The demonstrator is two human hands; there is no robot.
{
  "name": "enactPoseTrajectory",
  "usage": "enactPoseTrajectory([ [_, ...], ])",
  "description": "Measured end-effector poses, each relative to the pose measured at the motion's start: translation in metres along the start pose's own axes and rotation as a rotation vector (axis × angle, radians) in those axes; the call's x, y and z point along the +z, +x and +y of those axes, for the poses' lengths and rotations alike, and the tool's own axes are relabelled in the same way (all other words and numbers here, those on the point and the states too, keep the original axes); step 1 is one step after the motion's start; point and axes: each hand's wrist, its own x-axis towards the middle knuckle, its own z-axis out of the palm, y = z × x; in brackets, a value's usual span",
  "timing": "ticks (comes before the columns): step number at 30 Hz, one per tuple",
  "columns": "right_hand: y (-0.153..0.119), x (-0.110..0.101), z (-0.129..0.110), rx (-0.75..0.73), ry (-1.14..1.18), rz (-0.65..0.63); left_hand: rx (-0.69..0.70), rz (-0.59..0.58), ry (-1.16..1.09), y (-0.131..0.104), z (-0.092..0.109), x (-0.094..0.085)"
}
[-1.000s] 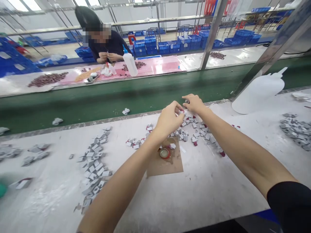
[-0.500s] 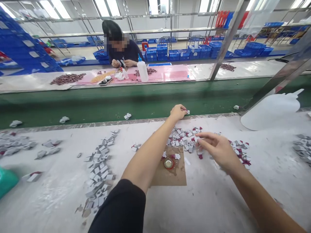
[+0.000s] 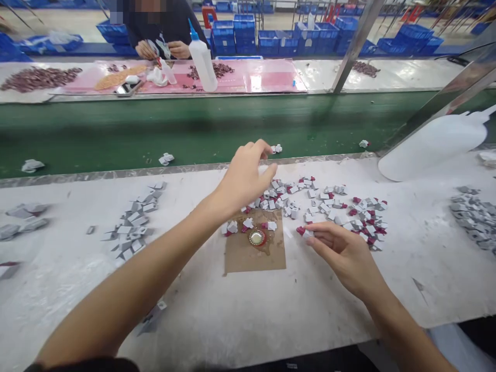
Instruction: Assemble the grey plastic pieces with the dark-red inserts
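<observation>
My left hand (image 3: 248, 173) is over the near edge of the green belt, thumb and fingers apart, with nothing between them. A small white piece (image 3: 276, 149) lies on the belt just beyond its fingertips. My right hand (image 3: 341, 248) pinches a small white and dark red piece (image 3: 304, 232) above the table. Between the hands spreads a pile of white and red pieces (image 3: 279, 194). On the brown cardboard square (image 3: 248, 258) are a round cap with a red rim (image 3: 257, 237) and a few white and red pieces (image 3: 248, 223).
Grey pieces (image 3: 134, 222) form a strip at left, with another pile (image 3: 473, 217) at far right. A large white bottle (image 3: 430, 147) lies near the metal post (image 3: 354, 46). Across the green belt (image 3: 217, 119), a person (image 3: 163, 31) works beside an upright bottle (image 3: 203, 64).
The view has tilted down. My left hand has opened and come off the white piece, which stays on the belt. My right hand has lifted a piece away from the pile.
</observation>
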Motion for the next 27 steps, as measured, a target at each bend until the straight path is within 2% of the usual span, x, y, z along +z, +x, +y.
enactPoseTrajectory([
  [1, -0.004, 0.001, 0.002, -0.036, -0.074, -0.004, 0.053, 0.006, 0.023, -0.026, -0.001, -0.012],
  [3, -0.011, 0.002, 0.006, -0.126, -0.211, 0.005, 0.069, 0.024, 0.107, -0.075, -0.003, -0.034],
  [6, -0.016, 0.003, 0.013, -0.25, -0.348, 0.024, 0.018, 0.135, 0.243, -0.136, -0.009, -0.058],
  [8, -0.017, 0.003, 0.016, -0.307, -0.42, 0.04, -0.065, 0.228, 0.317, -0.168, -0.019, -0.066],
  [12, -0.017, 0.003, 0.019, -0.367, -0.54, 0.066, -0.251, 0.375, 0.419, -0.227, -0.045, -0.066],
  [17, -0.018, 0.003, 0.019, -0.428, -0.635, 0.071, -0.337, 0.377, 0.577, -0.298, -0.064, -0.042],
  [21, -0.016, 0.004, 0.019, -0.471, -0.692, 0.089, -0.418, 0.394, 0.647, -0.33, -0.065, -0.027],
  [27, -0.015, 0.0, 0.018, -0.477, -0.702, 0.066, -0.486, 0.499, 0.605, -0.334, -0.066, -0.016],
])
